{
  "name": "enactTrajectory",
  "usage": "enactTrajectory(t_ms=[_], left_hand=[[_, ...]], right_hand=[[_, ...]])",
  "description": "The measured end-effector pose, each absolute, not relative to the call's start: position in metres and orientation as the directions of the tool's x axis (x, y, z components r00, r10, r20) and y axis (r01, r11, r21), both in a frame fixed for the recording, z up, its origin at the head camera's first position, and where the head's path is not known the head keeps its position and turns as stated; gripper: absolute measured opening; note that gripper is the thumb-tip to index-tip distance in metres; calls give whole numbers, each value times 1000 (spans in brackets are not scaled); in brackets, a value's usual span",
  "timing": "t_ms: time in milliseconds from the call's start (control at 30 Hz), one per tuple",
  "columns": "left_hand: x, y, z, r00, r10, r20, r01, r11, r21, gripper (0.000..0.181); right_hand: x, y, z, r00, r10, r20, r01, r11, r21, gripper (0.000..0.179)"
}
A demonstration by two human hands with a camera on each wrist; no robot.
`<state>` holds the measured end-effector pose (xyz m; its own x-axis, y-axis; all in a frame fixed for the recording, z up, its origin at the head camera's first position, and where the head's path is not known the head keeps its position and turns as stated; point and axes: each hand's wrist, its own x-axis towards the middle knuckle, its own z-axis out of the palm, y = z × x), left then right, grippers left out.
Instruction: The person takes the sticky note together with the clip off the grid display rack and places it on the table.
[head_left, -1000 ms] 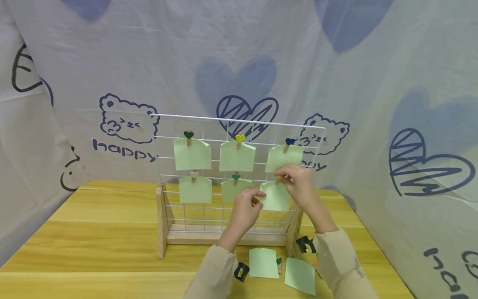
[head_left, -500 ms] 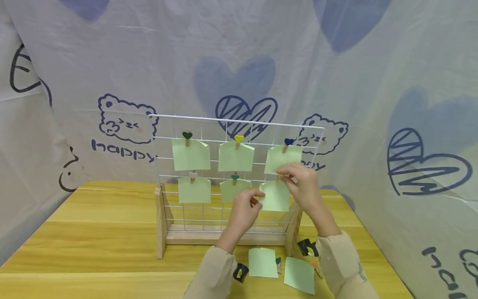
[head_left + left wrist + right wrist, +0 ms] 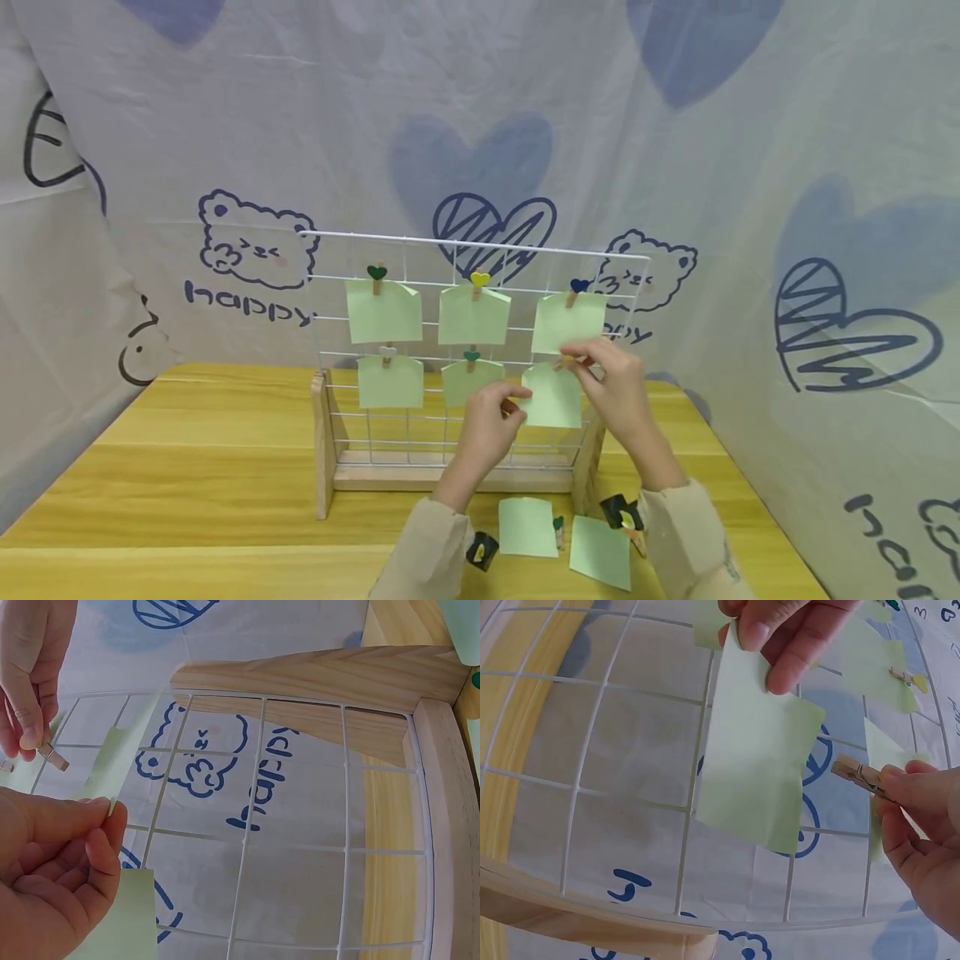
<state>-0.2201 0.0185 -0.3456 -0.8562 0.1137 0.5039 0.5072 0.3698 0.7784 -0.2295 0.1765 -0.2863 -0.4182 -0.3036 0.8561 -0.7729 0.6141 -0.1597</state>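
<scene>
My left hand (image 3: 489,423) pinches the left edge of a pale green paper note (image 3: 553,402) in front of the wire grid's lower right. In the right wrist view the note (image 3: 761,750) hangs from those fingertips, slightly bent. My right hand (image 3: 619,390) pinches a small wooden clothespin (image 3: 857,775) between thumb and fingers, just above the note. The right wrist view has the clothespin apart from the paper, its tip pointing toward it. Above, another note (image 3: 568,321) hangs under a blue-heart clothespin (image 3: 578,287).
The white wire grid (image 3: 408,454) stands in a wooden base (image 3: 450,478). Several more notes hang clipped on it. On the wooden table (image 3: 187,500) lie two loose notes, one here (image 3: 527,527), and a green-heart clothespin (image 3: 558,530). A patterned cloth (image 3: 337,125) hangs behind.
My right hand has shifted slightly right and down with the clothespin. The note's lower edge has dropped a little. My left hand stays almost in place.
</scene>
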Motion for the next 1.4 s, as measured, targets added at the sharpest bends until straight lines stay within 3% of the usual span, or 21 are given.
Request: enactTrajectory(t_ms=[267, 833, 1133, 1400], left_hand=[[-217, 18, -348, -846, 104, 523, 523, 352, 776, 21], [-212, 13, -353, -847, 91, 524, 519, 352, 779, 21], [-211, 8, -357, -846, 102, 523, 523, 351, 777, 21], [-207, 4, -363, -833, 103, 544, 542, 352, 763, 22]], right_hand=[[-226, 176, -294, -379, -298, 876, -795, 589, -144, 22], [-218, 174, -305, -391, -259, 883, -830, 513, -217, 20], [-205, 167, -302, -465, -207, 861, -828, 447, -340, 20], [-195, 160, -304, -491, -195, 849, -807, 470, -359, 20]])
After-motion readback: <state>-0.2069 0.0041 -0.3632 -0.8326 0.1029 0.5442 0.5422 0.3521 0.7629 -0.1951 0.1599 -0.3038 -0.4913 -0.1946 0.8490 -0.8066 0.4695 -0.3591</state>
